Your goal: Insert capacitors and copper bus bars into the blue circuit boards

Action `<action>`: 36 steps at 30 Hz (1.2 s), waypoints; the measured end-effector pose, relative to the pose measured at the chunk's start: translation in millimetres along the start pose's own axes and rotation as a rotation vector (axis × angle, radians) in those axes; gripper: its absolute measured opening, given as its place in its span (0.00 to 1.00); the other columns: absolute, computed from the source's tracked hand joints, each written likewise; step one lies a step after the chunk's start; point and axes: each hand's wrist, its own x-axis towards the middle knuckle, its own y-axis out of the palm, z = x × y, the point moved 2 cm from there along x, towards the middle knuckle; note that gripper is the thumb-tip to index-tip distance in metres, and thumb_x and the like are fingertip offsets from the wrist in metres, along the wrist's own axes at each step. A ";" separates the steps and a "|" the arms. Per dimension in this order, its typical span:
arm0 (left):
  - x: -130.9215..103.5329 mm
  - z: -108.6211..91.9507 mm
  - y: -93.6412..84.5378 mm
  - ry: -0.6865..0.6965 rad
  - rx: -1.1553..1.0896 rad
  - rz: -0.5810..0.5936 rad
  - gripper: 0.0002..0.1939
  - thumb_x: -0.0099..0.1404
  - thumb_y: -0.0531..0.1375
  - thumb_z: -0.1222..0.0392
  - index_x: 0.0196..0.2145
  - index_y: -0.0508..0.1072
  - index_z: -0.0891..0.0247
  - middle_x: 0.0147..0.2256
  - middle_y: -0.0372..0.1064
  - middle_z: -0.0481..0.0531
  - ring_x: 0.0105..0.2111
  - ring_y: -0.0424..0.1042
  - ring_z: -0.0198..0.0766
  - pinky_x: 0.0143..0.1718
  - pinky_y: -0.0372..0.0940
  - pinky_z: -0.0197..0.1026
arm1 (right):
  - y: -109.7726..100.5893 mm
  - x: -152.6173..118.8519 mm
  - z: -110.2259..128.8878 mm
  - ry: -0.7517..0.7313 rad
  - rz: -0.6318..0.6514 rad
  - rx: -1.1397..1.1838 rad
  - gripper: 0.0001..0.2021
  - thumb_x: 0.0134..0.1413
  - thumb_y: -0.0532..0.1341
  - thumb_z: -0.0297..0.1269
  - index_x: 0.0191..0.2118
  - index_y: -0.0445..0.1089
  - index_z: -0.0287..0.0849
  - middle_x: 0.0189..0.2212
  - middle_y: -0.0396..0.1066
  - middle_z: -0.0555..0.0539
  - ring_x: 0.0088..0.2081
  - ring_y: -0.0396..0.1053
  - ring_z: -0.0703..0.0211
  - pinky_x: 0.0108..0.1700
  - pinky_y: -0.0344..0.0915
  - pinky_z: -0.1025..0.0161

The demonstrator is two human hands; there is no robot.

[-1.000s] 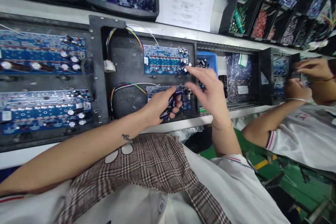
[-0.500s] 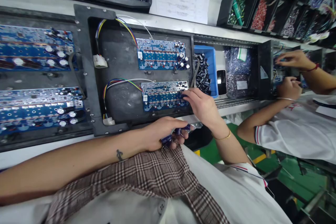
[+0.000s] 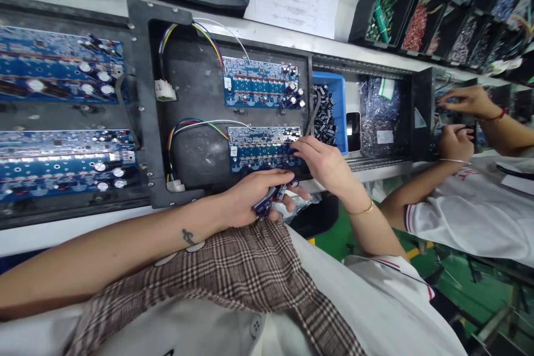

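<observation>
My left hand [image 3: 250, 194] is curled around several dark blue capacitors [image 3: 263, 207] just below the front edge of the lower circuit board [image 3: 262, 150]. Its thumb lies over them, and some fingers are partly extended. My right hand [image 3: 321, 162] is at that board's right end, its fingertips pinched together on what looks like a dark blue capacitor, mostly hidden by the fingers. Above it, the upper circuit board [image 3: 256, 83] has several upright capacitors at its right end. Coloured wires run from both boards to white connectors [image 3: 166, 90] on the left.
Right of the boards is a blue bin [image 3: 341, 114] of small black capacitors, then a phone [image 3: 354, 130] and bagged parts [image 3: 379, 105]. Larger boards [image 3: 62, 161] lie left in a black carrier [image 3: 142, 105]. A co-worker's hands [image 3: 459, 142] work at far right; parts bins [image 3: 384, 16] stand behind.
My left hand has moved up closer to the lower board, its fingers reaching a little further out with the capacitors. My right hand stays at the board's right end. The view has shifted slightly.
</observation>
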 end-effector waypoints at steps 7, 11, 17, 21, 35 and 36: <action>-1.9 -4.7 -2.0 0.006 -0.092 -0.096 0.06 0.67 0.60 0.63 0.33 0.66 0.66 0.25 0.63 0.47 0.18 0.60 0.25 0.12 0.48 0.24 | -10.0 4.7 3.6 -0.003 0.058 -0.023 0.14 0.68 0.49 0.32 0.52 0.67 0.38 0.46 0.71 0.41 0.43 0.73 0.55 0.43 0.72 0.59; -2.3 -4.2 -1.4 0.036 -0.140 -0.130 0.02 0.67 0.59 0.68 0.36 0.68 0.68 0.33 0.66 0.50 0.22 0.63 0.24 0.12 0.50 0.23 | -0.7 1.7 6.0 -0.092 0.065 -0.117 0.17 0.67 0.47 0.28 0.54 0.67 0.34 0.49 0.71 0.36 0.47 0.72 0.51 0.46 0.73 0.55; -1.3 0.4 0.3 0.044 -0.168 -0.155 0.06 0.70 0.57 0.60 0.36 0.67 0.66 0.27 0.61 0.47 0.19 0.60 0.24 0.12 0.48 0.24 | -2.0 -17.6 24.2 0.057 -0.203 0.091 0.17 0.67 0.54 0.34 0.59 0.65 0.44 0.50 0.72 0.43 0.49 0.72 0.56 0.53 0.71 0.55; 0.3 4.7 2.2 0.006 -0.159 -0.188 0.07 0.70 0.56 0.60 0.36 0.69 0.67 0.28 0.63 0.49 0.20 0.65 0.27 0.13 0.52 0.26 | -4.0 -33.8 36.4 0.131 -0.188 0.185 0.14 0.65 0.57 0.36 0.53 0.69 0.44 0.41 0.75 0.46 0.41 0.73 0.60 0.46 0.72 0.61; -0.3 12.5 -5.1 -0.082 -0.048 -0.160 0.07 0.69 0.55 0.62 0.42 0.69 0.68 0.30 0.72 0.56 0.20 0.68 0.31 0.13 0.55 0.28 | 12.1 -26.9 17.0 0.142 -0.096 -0.030 0.13 0.67 0.52 0.35 0.50 0.71 0.40 0.40 0.75 0.43 0.40 0.74 0.56 0.40 0.70 0.60; 0.1 13.0 -5.9 -0.078 -0.046 -0.160 0.07 0.69 0.55 0.61 0.41 0.69 0.68 0.30 0.71 0.56 0.19 0.67 0.30 0.12 0.55 0.27 | 11.3 -26.8 17.1 0.140 -0.088 -0.050 0.13 0.67 0.52 0.35 0.50 0.71 0.39 0.39 0.75 0.43 0.39 0.73 0.56 0.39 0.70 0.61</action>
